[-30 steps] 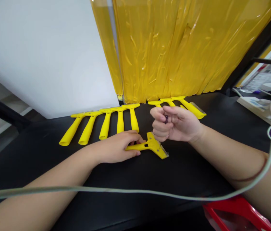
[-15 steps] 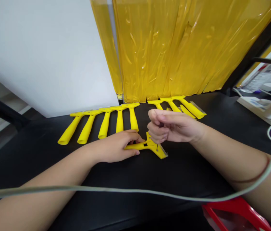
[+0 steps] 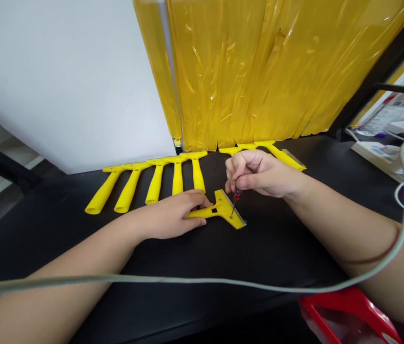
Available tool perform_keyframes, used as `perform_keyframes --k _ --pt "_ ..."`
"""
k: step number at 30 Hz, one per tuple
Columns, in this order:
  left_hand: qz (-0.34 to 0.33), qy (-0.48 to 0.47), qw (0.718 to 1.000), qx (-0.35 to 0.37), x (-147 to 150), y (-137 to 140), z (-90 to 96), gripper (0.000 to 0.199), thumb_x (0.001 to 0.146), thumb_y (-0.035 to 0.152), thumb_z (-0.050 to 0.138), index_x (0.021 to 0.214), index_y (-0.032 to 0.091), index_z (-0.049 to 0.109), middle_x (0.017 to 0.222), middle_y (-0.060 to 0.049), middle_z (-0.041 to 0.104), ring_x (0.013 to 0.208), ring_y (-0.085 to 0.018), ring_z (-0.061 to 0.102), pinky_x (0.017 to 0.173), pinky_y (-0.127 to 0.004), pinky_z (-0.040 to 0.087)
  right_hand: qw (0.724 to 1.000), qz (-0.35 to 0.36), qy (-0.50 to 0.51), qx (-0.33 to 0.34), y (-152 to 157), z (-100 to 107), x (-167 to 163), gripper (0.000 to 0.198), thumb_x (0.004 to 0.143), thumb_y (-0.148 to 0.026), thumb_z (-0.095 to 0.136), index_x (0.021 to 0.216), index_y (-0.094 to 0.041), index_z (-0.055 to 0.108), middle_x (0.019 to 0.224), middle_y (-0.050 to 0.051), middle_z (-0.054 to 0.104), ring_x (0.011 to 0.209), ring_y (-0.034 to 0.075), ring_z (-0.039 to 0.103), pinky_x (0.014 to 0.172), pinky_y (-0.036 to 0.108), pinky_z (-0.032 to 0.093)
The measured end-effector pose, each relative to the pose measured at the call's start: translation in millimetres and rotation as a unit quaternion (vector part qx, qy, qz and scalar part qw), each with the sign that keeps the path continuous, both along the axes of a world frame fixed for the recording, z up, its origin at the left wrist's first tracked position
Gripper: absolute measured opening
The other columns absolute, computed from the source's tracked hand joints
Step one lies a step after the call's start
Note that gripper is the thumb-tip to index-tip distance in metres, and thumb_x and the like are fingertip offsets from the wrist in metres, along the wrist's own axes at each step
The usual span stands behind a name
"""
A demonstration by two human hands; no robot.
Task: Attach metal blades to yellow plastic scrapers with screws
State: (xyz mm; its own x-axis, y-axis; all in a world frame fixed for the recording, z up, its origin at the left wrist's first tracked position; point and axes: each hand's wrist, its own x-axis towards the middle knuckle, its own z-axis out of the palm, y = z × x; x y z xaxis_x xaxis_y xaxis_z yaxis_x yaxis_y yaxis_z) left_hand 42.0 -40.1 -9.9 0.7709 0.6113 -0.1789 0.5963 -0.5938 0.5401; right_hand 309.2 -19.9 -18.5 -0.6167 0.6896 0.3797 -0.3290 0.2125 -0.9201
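Screwdriver (image 3: 237, 195) meeting yellow scraper (image 3: 226, 216)
The left hand (image 3: 177, 217) is pinching the scraper on a black surface (image 3: 273, 258); the right hand (image 3: 259, 176), fingers curled, is pinching the screwdriver (tip meeting a screw (image 3: 231, 217)).

Clock from view centre. Screwdriver (image 3: 237, 195): upper handle hidden by right hand (image 3: 257, 174), which also masks parts of rear scrapers (image 3: 285, 157). Scraper (image 3: 225, 211): grip end covered by left hand (image 3: 176, 215). Red object (image 3: 357, 306), 4 o'clock: cut by lower edge. Clear package (image 3: 388, 117), 2–3 o'clock: print blurred, unreadable.

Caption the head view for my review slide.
Left hand holds a yellow scraper while the right hand holds a screwdriver at its screw.
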Motion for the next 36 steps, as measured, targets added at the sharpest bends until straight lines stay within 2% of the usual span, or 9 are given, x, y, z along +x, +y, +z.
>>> perform_keyframes --k 5,11,17,23,27,29,31,33,36 --pt "-0.009 0.003 1.000 -0.003 1 0 1.7 0.027 0.100 0.034 0.062 0.123 0.022 0.069 0.131 -0.009 0.067 0.117 -0.026 0.067 0.107 -0.043 0.052 0.999 -0.034 -0.009 0.005 -1 3 1 0.028 0.083 -0.032 0.092 0.081 -0.016 0.069 0.074 -0.002 0.067 0.071 0.014 0.075 0.069 0.027 0.064" --pt "-0.010 0.012 1.000 -0.001 0 0 1.1 0.031 0.102 0.034 0.060 0.129 0.022 0.067 0.134 -0.009 0.066 0.120 -0.027 0.066 0.111 -0.044 0.051 0.999 -0.035 -0.025 0.010 -4 6 2 0.026 0.085 -0.033 0.090 0.082 -0.016 0.072 0.077 0.001 0.071 0.072 0.015 0.075 0.075 0.031 0.067" --pt "-0.006 0.011 1.000 -0.010 1 -1 2.6 0.027 0.102 0.036 0.060 0.124 0.022 0.068 0.134 -0.009 0.066 0.118 -0.027 0.067 0.108 -0.043 0.052 0.998 -0.033 -0.044 0.021 -6 12 3 0.025 0.087 -0.035 0.089 0.083 -0.016 0.073 0.078 0.002 0.072 0.077 0.017 0.076 0.077 0.032 0.066" --pt "-0.004 0.015 1.000 -0.009 -1 -1 2.2 0.032 0.103 0.039 0.060 0.130 0.025 0.065 0.135 -0.008 0.066 0.120 -0.027 0.066 0.111 -0.043 0.050 0.995 0.031 -0.084 0.045 -16 22 -2 0.024 0.096 -0.038 0.080 0.094 -0.014 0.077 0.089 0.007 0.075 0.081 0.017 0.073 0.080 0.032 0.060" --pt "-0.005 0.023 1.000 0.000 -1 -1 1.4 0.033 0.103 0.039 0.060 0.132 0.024 0.065 0.134 -0.009 0.066 0.119 -0.028 0.066 0.109 -0.044 0.051 0.993 0.099 -0.030 -0.061 -26 18 -15 0.024 0.103 -0.040 0.070 0.099 -0.015 0.070 0.079 0.001 0.065 0.073 0.013 0.063 0.079 0.033 0.058" --pt "-0.006 0.028 1.000 -0.001 0 -1 1.4 0.034 0.103 0.037 0.059 0.134 0.023 0.064 0.134 -0.010 0.065 0.119 -0.028 0.065 0.109 -0.045 0.051 0.987 0.097 0.018 -0.125 -29 13 -22 0.021 0.103 -0.040 0.069 0.101 -0.019 0.063 0.071 -0.006 0.054 0.064 0.011 0.051 0.074 0.031 0.055" --pt "-0.009 0.029 1.000 -0.004 0 -1 1.2 0.036 0.104 0.037 0.058 0.136 0.023 0.063 0.136 -0.010 0.064 0.121 -0.028 0.065 0.111 -0.045 0.050 0.985 0.086 0.046 -0.145 -30 9 -26 0.024 0.101 -0.038 0.073 0.098 -0.022 0.055 0.067 -0.009 0.046 0.060 0.010 0.043 0.071 0.028 0.053" --pt "-0.008 0.027 1.000 -0.005 1 -1 0.7 0.037 0.104 0.038 0.057 0.137 0.022 0.063 0.137 -0.010 0.064 0.122 -0.027 0.065 0.112 -0.045 0.049 0.986 0.077 0.051 -0.142 -28 6 -27 0.030 0.099 -0.038 0.077 0.093 -0.023 0.052 0.068 -0.009 0.049 0.061 0.009 0.045 0.072 0.028 0.053" --pt "-0.004 0.023 1.000 -0.004 1 0 -0.2 0.037 0.103 0.038 0.059 0.137 0.023 0.062 0.139 -0.010 0.064 0.124 -0.028 0.065 0.113 -0.044 0.049 0.986 0.060 0.039 -0.148 -22 6 -23 0.032 0.097 -0.041 0.079 0.088 -0.020 0.056 0.083 -0.002 0.062 0.075 0.012 0.059 0.079 0.032 0.057"
